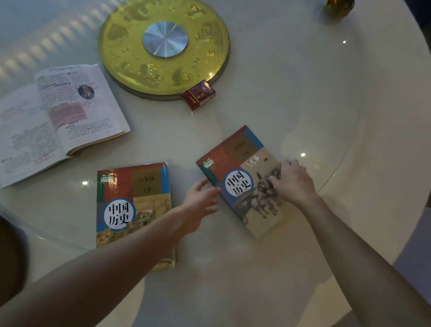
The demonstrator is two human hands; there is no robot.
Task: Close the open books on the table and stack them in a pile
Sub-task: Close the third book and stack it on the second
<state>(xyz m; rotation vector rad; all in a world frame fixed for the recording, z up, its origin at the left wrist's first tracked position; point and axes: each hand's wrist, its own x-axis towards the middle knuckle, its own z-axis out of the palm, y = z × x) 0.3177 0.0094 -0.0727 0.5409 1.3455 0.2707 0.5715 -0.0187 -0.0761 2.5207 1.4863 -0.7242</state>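
the round white table (283, 65) has a glossy, glass-like top that throws back small ceiling lights. at its middle sits a flat gold disc (164, 45), embossed with low relief shapes and capped by a brushed silver hub. a small red box (198, 97) touches the disc's near edge.

taking the disc as the mark: the open book (48, 122) lies to its near left, thin printed pages spread flat, some lines marked in pink. a closed book (133, 208) lies nearer the person than the disc, cover up, glossy with red, blue and tan blocks and a white circle of characters. a second closed book (241, 181) with the same cover style lies to the disc's near right, turned at a slant.

the right hand (292, 181) rests palm down on the slanted book's right edge, fingers curled over it; whether they grip under the cover is hard to tell. the left hand (200, 201) reaches in open, fingers spread loosely, its fingertips at that book's left edge. both forearms are bare and extended.
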